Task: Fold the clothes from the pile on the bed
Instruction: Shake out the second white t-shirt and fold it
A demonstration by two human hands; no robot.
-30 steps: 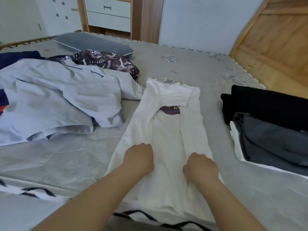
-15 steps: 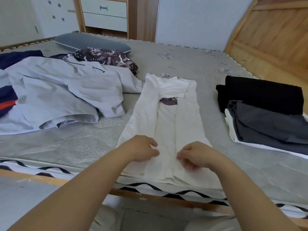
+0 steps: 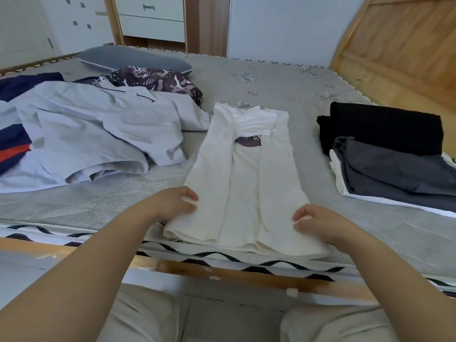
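Lying lengthwise on the bed [image 3: 271,77], near its front edge: white T-shirt [image 3: 246,174], both sides folded inward, dark print showing near collar. Left hand [image 3: 172,203] pinches the shirt's lower left edge; right hand [image 3: 318,223] pinches the lower right edge. Hands well apart, one at each side. Unfolded pile [image 3: 86,129] of light grey garments to the left. Folded stack [image 3: 385,149], black on dark grey, to the right.

grey folded garment [image 3: 399,174] cut off right
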